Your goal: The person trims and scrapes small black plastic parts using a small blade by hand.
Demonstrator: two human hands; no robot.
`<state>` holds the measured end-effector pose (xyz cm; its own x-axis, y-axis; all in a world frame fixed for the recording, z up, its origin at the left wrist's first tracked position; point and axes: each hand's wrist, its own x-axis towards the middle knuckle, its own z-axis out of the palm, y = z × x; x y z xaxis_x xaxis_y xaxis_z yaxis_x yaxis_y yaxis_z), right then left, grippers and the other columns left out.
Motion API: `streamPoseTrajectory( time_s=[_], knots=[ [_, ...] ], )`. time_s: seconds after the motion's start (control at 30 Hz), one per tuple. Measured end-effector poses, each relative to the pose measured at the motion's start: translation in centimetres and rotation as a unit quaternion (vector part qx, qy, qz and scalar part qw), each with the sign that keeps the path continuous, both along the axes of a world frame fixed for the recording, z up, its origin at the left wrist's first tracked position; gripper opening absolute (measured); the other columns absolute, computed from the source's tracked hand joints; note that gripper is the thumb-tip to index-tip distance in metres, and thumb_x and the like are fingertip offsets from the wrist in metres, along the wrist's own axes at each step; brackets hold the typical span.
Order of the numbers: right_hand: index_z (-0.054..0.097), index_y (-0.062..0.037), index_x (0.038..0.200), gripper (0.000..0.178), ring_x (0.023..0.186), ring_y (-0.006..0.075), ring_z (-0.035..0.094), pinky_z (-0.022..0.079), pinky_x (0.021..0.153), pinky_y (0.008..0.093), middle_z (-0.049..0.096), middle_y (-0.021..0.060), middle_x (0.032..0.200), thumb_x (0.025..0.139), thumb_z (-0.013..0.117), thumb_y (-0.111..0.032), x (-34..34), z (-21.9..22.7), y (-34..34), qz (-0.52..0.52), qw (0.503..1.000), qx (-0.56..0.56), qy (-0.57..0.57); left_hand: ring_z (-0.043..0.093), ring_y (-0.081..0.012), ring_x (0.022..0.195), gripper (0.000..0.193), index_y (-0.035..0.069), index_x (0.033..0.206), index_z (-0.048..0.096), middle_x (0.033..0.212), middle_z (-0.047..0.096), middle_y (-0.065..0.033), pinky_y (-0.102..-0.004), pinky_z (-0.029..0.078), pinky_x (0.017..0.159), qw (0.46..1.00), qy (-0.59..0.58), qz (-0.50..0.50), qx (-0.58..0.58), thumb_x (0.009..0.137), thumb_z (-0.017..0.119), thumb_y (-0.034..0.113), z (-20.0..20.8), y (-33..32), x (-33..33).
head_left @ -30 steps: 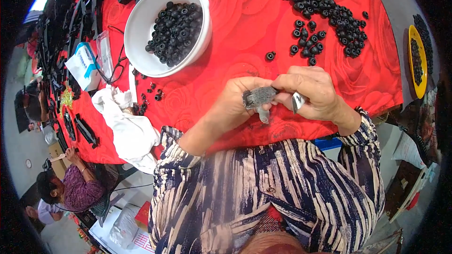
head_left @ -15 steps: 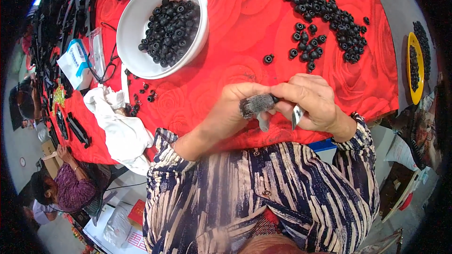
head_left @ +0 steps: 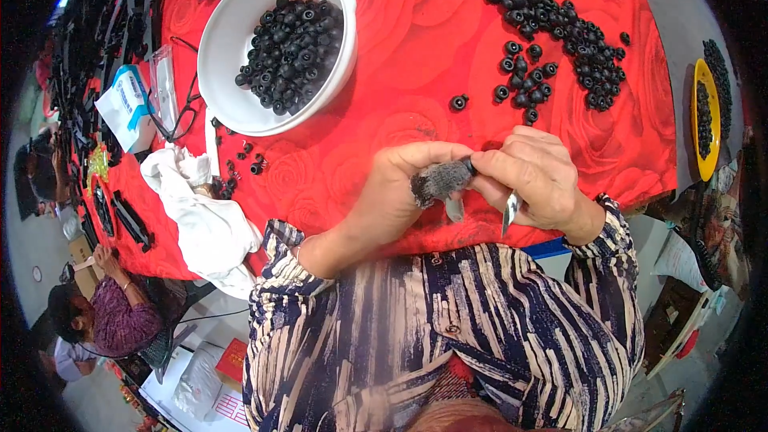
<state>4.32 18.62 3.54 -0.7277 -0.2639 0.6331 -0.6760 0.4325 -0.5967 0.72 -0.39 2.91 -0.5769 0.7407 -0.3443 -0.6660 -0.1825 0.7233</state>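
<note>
My left hand (head_left: pixel 392 192) is closed at the fingertips, above the table's near edge. A rough grey covering (head_left: pixel 442 182), like a worn finger sleeve, sits at its fingers. Between the fingertips of both hands is a small black part (head_left: pixel 470 165), mostly hidden. My right hand (head_left: pixel 534 180) is closed around a short metal blade (head_left: pixel 510 210) that points down out of its fingers. Beyond the hands lies a single round black part (head_left: pixel 458 102), with a spread of similar black parts (head_left: pixel 588 52) farther right.
A white bowl (head_left: pixel 350 40) holds several black parts at left. Near it lie a white cloth (head_left: pixel 204 232), glasses (head_left: pixel 186 122), a blue-and-white packet (head_left: pixel 128 108) and small black pieces (head_left: pixel 256 168). A yellow tray (head_left: pixel 714 156) is at right. Another person (head_left: pixel 120 316) sits at lower left.
Both hands have shifted slightly right, still together. The blade in my right hand has turned a little. The parts on the table look the same.
</note>
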Motion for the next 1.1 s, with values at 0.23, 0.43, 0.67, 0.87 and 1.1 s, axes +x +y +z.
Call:
streamPoseTrajectory(
  time_s=[0.23,0.43,0.67,0.87,1.1],
  knots=[
    [0.059,0.0020,0.088,0.030,0.048,0.0181,0.049,0.036,0.043,0.0307,0.049,0.0058,0.060,0.063,0.073,-0.007,0.0,-0.1,0.1,0.027,0.998,0.049,0.020,0.059,-0.0095,0.066,0.020,-0.002,0.104,0.060,0.086,0.062,-0.0042,-0.0210,0.048,0.058,0.998,0.026,0.048,-0.019,0.087,0.055,0.006,0.2,0.3,0.0],
    [0.053,0.0019,0.094,0.027,0.058,0.0222,0.052,0.041,0.052,0.0304,0.051,0.0102,0.073,0.071,0.066,-0.005,0.0,1.3,0.5,0.032,0.947,-0.160,-0.277,0.059,-0.0096,0.070,0.020,-0.002,0.104,0.060,0.086,0.061,-0.0040,-0.0212,0.048,0.059,0.996,0.060,0.060,-0.032,0.086,0.054,0.004,0.4,0.3,-0.5],
    [0.052,0.0021,0.098,0.016,0.068,0.0251,0.053,0.042,0.061,0.0323,0.051,0.0118,0.079,0.083,0.052,-0.004,-0.5,0.8,0.8,0.010,0.952,-0.064,-0.301,0.059,-0.0108,0.068,0.020,-0.003,0.104,0.059,0.088,0.056,-0.0043,-0.0219,0.048,0.059,0.996,0.071,0.048,-0.028,0.086,0.052,0.000,0.2,0.1,-0.5],
    [0.053,0.0021,0.097,0.017,0.067,0.0256,0.053,0.042,0.059,0.0333,0.051,0.0124,0.077,0.082,0.055,-0.006,-0.6,0.6,0.8,-0.001,0.956,-0.039,-0.290,0.059,-0.0112,0.067,0.021,-0.003,0.105,0.059,0.090,0.056,-0.0046,-0.0215,0.046,0.058,0.995,0.088,0.029,-0.046,0.086,0.051,0.000,0.3,0.2,-0.6],
    [0.053,0.0038,0.094,0.015,0.059,0.0167,0.043,0.034,0.053,0.0282,0.045,0.0076,0.071,0.081,0.054,-0.004,-0.6,0.3,0.8,0.007,0.958,-0.054,-0.281,0.058,-0.0116,0.067,0.022,-0.003,0.106,0.059,0.090,0.056,-0.0047,-0.0223,0.047,0.060,0.996,0.069,0.028,-0.040,0.086,0.052,0.000,0.2,0.2,-0.6]
  ],
)
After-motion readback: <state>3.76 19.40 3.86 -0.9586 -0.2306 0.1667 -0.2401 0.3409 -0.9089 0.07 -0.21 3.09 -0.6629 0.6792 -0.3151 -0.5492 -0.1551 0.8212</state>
